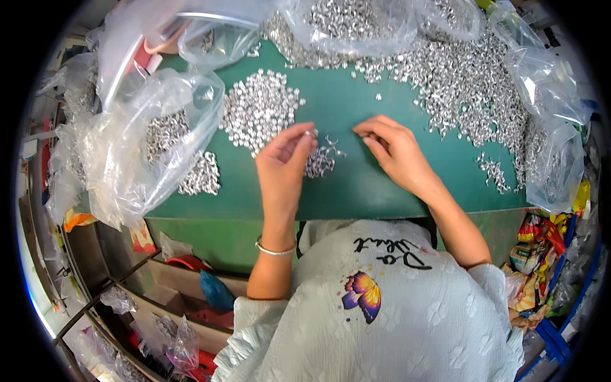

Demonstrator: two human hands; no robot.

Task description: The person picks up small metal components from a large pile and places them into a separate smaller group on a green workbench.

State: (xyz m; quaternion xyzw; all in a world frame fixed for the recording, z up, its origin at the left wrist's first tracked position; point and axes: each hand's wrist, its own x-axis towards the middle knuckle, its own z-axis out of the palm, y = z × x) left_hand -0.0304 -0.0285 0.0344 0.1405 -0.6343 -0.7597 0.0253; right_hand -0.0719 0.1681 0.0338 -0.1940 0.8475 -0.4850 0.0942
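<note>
My left hand (284, 153) is closed in a pinch, with a small silvery metal piece (313, 133) at its fingertips. Just below those fingertips lies a little heap of curved silvery metal pieces (320, 163), partly hidden by the hand. My right hand (396, 151) hovers over the green tabletop (356, 184). Its fingers are bent forward and its thumb stands a little apart; I see nothing between them. Behind my left hand spreads a patch of small rounded silvery pieces (262, 105).
A large pile of curved metal pieces (458, 83) covers the far right. Clear plastic bags (143, 172) of metal pieces stand at left, with another bag (554, 140) at right. Below the table are a compartmented drawer (191, 293) and colourful wrappers (534, 254).
</note>
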